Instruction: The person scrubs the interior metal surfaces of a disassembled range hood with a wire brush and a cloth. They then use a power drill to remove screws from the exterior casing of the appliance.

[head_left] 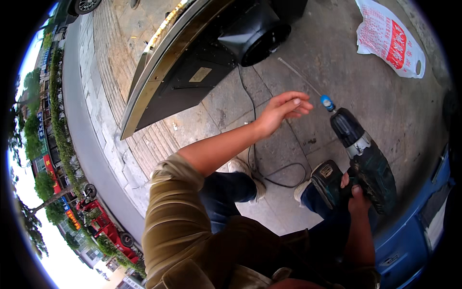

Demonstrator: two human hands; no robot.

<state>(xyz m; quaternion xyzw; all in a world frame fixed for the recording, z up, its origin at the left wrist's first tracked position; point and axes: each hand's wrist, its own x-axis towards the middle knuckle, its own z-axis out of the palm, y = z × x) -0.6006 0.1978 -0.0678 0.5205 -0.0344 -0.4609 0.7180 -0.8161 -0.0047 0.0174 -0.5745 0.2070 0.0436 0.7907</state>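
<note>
My right hand (357, 198) grips the handle of a dark cordless drill (373, 169), whose battery pack (326, 180) faces my leg. In its black chuck (346, 124) sits a blue collar (327, 103) with a long thin driver bit (299, 76) pointing away toward the upper left. My left hand (285, 110) is held out just left of the blue collar, apart from it. Its fingers are loosely curved around nothing. Beyond the bit tip stands a black appliance (184, 86), apparently a range hood, with gold-coloured edging and a round outlet collar (265, 45).
A black cord (254, 144) runs from the appliance and loops on the paving near my shoes (240, 168). A white-and-red plastic bag (391, 39) lies at upper right. Something blue (404, 249) stands close at lower right. The road (88, 108) and a red three-wheeler (108, 224) are to the left.
</note>
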